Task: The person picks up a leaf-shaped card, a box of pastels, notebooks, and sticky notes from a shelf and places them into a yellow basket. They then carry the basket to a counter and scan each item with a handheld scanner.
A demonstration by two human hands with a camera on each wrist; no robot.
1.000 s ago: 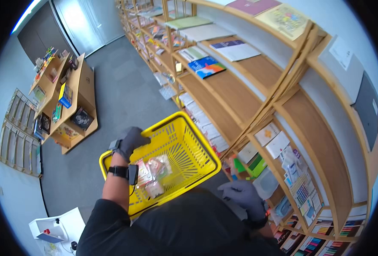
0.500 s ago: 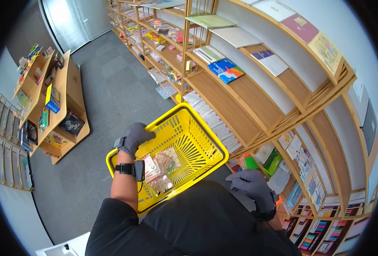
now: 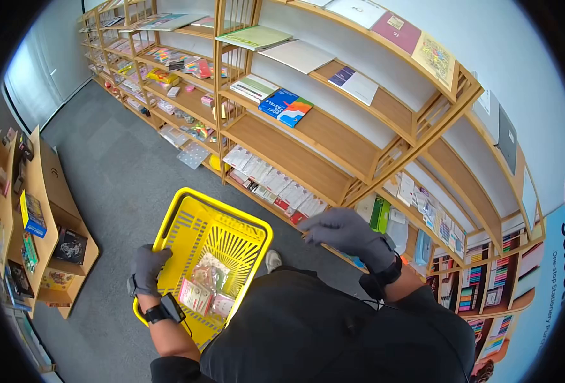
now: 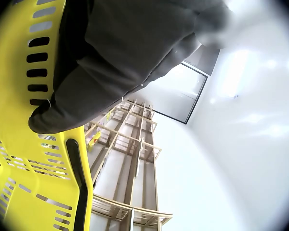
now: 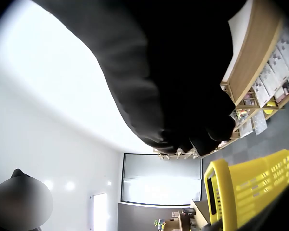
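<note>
A yellow plastic shopping basket point(image 3: 238, 219) with slotted walls hangs at the person's left side. The gloved left hand point(image 3: 148, 269) grips its left rim; in the left wrist view the thumb point(image 4: 62, 113) lies over the slotted wall. Several small clear-wrapped packets, among them a pink and white one point(image 3: 195, 296), lie at the bottom of the basket. To the right of the basket, in front of the body, the gloved right hand point(image 3: 349, 237) hovers with loosely bent fingers and holds nothing. Its nearest neighbour is the lower shelving.
Long wooden shelving point(image 3: 333, 147) runs along the right, bearing a blue pastels box point(image 3: 285, 107), books and hanging packets point(image 3: 276, 182). A lower wooden display unit point(image 3: 52, 217) stands at the left. Grey floor point(image 3: 126, 159) lies between them. One shoe point(image 3: 273, 260) shows beside the basket.
The view has turned right toward the shelving. In it, the basket and left hand have shifted left and down, while the right hand has risen and come forward. The left hand keeps its grip.
</note>
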